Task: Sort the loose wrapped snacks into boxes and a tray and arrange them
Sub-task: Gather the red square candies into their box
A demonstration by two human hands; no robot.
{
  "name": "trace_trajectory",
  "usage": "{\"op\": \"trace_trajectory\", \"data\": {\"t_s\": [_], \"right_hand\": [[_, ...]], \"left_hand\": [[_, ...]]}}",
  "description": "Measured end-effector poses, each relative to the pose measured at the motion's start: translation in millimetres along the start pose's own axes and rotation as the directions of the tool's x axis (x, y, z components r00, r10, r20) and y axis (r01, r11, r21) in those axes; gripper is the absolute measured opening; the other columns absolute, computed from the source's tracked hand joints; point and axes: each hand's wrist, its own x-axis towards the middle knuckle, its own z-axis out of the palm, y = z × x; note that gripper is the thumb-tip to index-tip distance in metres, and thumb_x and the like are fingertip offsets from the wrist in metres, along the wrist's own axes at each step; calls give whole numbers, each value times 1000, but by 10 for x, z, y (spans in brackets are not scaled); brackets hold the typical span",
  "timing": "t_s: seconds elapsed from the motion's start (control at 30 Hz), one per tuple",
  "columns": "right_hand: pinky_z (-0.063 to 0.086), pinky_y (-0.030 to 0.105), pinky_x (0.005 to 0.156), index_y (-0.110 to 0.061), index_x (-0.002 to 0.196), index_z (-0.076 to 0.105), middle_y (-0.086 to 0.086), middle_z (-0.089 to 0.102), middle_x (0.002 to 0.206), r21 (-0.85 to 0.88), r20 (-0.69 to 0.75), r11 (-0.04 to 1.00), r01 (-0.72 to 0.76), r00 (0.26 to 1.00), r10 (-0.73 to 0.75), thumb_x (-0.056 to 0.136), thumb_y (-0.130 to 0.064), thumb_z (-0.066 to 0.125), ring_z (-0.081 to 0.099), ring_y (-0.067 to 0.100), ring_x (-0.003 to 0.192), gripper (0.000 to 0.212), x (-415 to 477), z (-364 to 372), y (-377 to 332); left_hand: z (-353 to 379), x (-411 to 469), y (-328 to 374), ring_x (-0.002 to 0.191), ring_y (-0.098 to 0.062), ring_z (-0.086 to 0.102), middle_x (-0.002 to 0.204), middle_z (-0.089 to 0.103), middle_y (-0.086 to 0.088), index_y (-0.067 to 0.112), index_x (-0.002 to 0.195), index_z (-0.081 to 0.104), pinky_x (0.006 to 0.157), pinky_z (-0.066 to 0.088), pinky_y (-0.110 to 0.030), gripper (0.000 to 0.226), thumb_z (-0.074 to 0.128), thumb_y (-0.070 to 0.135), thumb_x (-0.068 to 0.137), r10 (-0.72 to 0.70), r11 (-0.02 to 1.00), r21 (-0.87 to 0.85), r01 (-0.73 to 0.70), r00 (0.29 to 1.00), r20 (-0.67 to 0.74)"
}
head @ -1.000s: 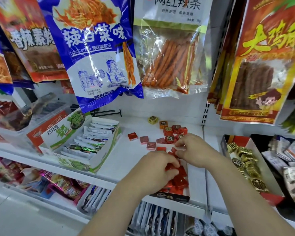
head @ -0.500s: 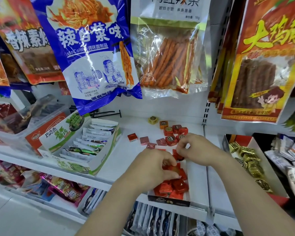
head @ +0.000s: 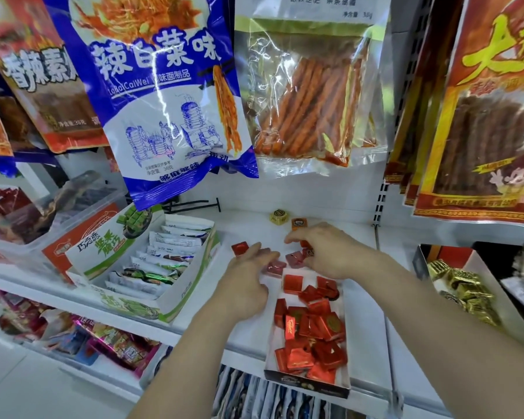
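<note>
Head view: left hand (head: 244, 285) fingers relaxed, right hand (head: 330, 255) grasp unclear, loose snacks (head: 239, 247) beyond tray (head: 306, 385) rim.

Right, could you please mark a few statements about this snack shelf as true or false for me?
1. The narrow box at the front edge of the shelf holds red wrapped squares. True.
2. A gold wrapped snack lies inside that box. False: it lies loose on the shelf, farther back than both hands.
3. The left hand and right hand are at the loose snacks behind the box. True.
4. The green-and-white box stands right of the narrow box. False: it stands to its left.
</note>
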Motion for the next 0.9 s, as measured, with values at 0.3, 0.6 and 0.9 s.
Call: {"op": "trace_trajectory", "data": {"t_s": [0.3, 0.6, 0.9], "right_hand": [[43, 30, 83, -28, 129, 55, 2, 57, 120, -178, 58, 978, 110, 993, -101, 89, -20, 63, 51, 22, 111, 42, 47, -13, -21], [51, 30, 71, -25, 92, 67, -9, 65, 81, 213, -404, 966, 145, 914, -49, 87, -36, 62, 60, 14, 77, 14, -222, 63, -32], [52, 22, 73, -22, 92, 66, -8, 69, 89, 344, -25, 938, -43, 998, 54, 82, -34, 69, 64, 7, 82, 16, -566, -193, 21]], "left_hand": [[63, 208, -108, 135, -20, 32, 136, 48, 3, 37, 123, 57, 107, 23, -28, 41, 58, 31, 82, 13, 991, 130, -18, 999, 40], [-71, 101, -140, 87, -12, 63, 93, 68, 7, 31, 88, 69, 79, 51, -27, 27, 78, 48, 69, -162, 986, -48, 158, 982, -94], [-321, -288, 448, 84, -3, 54, 98, 57, 4, 37, 94, 71, 75, 43, -17, 32, 84, 42, 65, 130, 976, -190, -109, 986, 100]]}}
